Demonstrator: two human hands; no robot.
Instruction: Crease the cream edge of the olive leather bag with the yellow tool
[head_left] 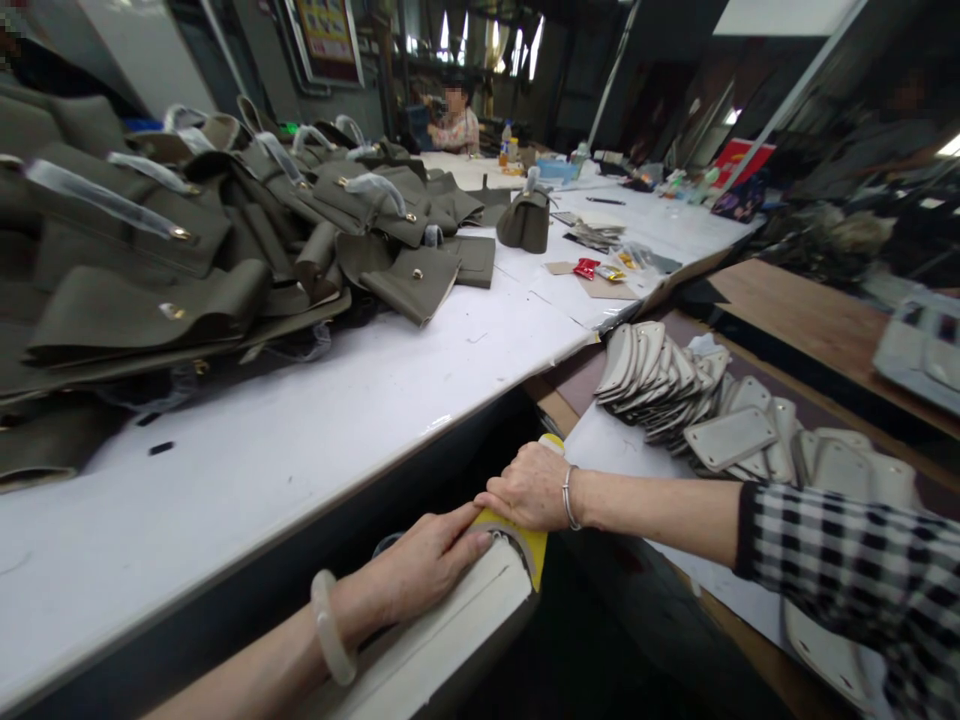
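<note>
A long pale block with a flat top and layered-looking side point(450, 640) runs from the bottom edge up to my hands. A yellow, curved strip-like piece point(538, 560) lies across its far end; its exact kind I cannot make out. My left hand point(416, 570), with a pale bangle at the wrist, is closed over the block's end, thumb on top and fingertips meeting the yellow piece. Fingers curled, my right hand point(529, 487) grips the yellow piece and touches my left fingertips. It wears a silver bracelet and a checked sleeve.
Olive bags with wrapped handles point(247, 230) are heaped on the white table point(360, 400) at left. Pale flat pieces with holes point(660, 385) lie stacked at right. One bag point(525, 215) stands farther back, near small packets point(589, 268). A person point(457, 125) sits beyond.
</note>
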